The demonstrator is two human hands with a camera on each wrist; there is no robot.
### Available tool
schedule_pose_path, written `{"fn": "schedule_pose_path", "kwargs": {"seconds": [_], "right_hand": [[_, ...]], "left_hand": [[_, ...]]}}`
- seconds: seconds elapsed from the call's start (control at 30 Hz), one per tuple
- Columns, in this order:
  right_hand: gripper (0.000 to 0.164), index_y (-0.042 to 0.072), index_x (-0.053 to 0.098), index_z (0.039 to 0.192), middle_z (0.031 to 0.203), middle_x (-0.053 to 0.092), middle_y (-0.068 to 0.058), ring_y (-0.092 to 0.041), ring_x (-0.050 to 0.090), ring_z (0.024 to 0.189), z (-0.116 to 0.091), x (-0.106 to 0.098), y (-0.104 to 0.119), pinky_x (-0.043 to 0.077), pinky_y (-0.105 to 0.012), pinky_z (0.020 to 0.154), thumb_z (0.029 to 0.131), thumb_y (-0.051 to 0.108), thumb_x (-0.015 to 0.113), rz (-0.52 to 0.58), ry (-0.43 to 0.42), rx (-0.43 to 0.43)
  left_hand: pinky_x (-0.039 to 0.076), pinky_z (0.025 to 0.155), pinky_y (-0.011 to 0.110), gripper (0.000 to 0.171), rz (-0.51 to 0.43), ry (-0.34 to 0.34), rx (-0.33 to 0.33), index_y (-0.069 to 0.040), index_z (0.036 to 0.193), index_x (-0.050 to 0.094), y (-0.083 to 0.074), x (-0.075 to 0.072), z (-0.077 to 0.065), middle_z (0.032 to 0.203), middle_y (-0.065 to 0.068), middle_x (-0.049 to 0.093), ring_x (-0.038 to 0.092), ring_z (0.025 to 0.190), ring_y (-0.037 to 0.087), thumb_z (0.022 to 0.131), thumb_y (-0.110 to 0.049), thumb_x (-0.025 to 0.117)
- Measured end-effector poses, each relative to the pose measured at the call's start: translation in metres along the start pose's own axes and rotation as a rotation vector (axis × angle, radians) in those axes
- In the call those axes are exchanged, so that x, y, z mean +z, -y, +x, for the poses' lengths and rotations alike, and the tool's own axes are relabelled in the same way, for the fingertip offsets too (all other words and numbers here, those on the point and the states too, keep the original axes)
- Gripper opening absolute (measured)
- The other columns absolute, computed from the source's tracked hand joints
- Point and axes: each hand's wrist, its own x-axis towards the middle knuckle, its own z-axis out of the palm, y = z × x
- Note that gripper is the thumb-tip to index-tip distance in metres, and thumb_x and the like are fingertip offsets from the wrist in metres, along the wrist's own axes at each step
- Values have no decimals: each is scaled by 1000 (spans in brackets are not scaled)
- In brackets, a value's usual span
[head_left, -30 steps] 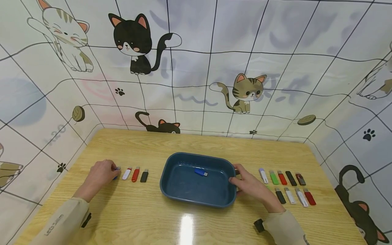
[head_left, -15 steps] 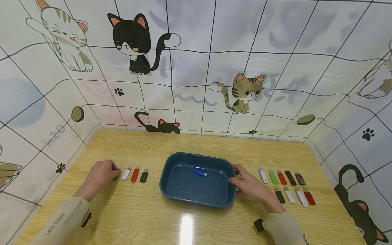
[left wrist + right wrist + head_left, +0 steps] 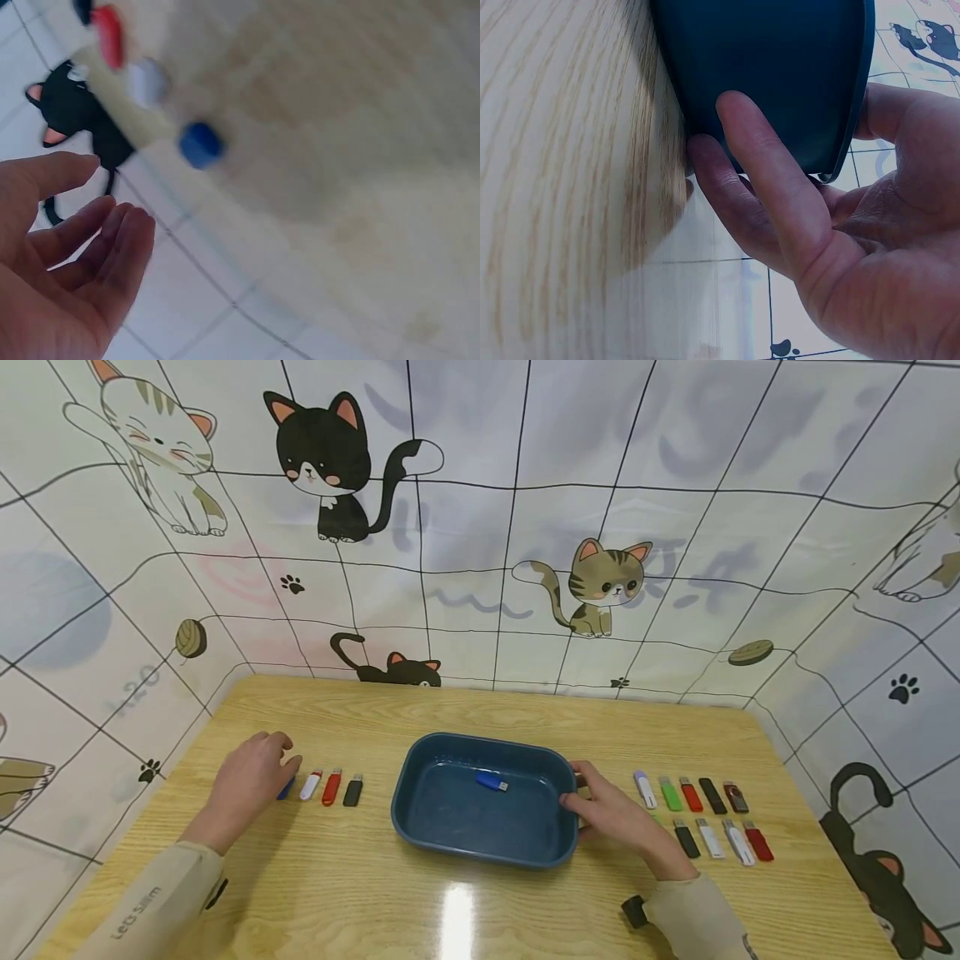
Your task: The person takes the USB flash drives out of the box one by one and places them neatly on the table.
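My left hand (image 3: pixel 251 781) hovers over a blue USB stick (image 3: pixel 285 787) at the left end of a short row on the table. Its thumb and fingers are apart, with nothing between them; in the left wrist view that stick (image 3: pixel 201 145) lies away from the fingertips. Beside it are a white-and-red USB stick (image 3: pixel 310 785), a red one (image 3: pixel 331 787) and a black one (image 3: pixel 353 791). My right hand (image 3: pixel 611 814) grips the right end of a dark blue plastic tray (image 3: pixel 480 827), thumb over the rim and fingers against the outer wall. Another blue USB stick (image 3: pixel 491 781) lies inside.
Right of the tray, several USB sticks stand in two rows, among them a green one (image 3: pixel 670 794), a red one (image 3: pixel 691 796) and a white one (image 3: pixel 710 839). A cat-print sheet (image 3: pixel 465 527) rises behind the wooden table (image 3: pixel 337 893).
The fingers of my left hand have come off the blue USB stick and spread, and the hand has risen slightly. My right hand and the tray stay put.
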Motion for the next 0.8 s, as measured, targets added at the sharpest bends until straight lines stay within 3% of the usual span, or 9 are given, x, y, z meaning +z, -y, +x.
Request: {"fn": "schedule_pose_path", "kwargs": {"seconds": [0.23, 0.43, 0.6, 0.8], "right_hand": [[54, -1, 28, 153, 145, 37, -35, -39, 67, 109, 0, 0, -1, 64, -47, 73, 107, 12, 53, -3, 8, -13], [54, -1, 28, 153, 146, 37, -35, -39, 66, 110, 0, -1, -1, 64, -47, 74, 107, 12, 52, -2, 18, -22], [54, -1, 27, 154, 148, 35, -35, -39, 66, 111, 0, -2, -2, 64, -46, 74, 107, 12, 52, 3, 19, -18], [54, -1, 27, 154, 148, 35, -35, -39, 66, 111, 0, -2, -1, 64, -46, 74, 107, 12, 52, -1, 19, -23]], "left_hand": [[50, 46, 41, 22, 5, -113, 64, 0, 109, 72, -46, -10, 4, 102, 16, 70, 61, 64, 24, 94, -17, 72], [55, 54, 42, 19, -19, -215, 245, -4, 104, 74, -83, -10, 9, 100, 11, 71, 66, 72, 26, 91, -16, 79], [58, 61, 42, 20, -23, -211, 394, -6, 105, 74, -111, -11, 16, 103, 7, 70, 70, 83, 27, 89, -17, 82], [62, 74, 39, 28, -17, -136, 599, -6, 113, 72, -139, -7, 24, 110, 6, 70, 71, 94, 23, 91, -21, 82]]}}
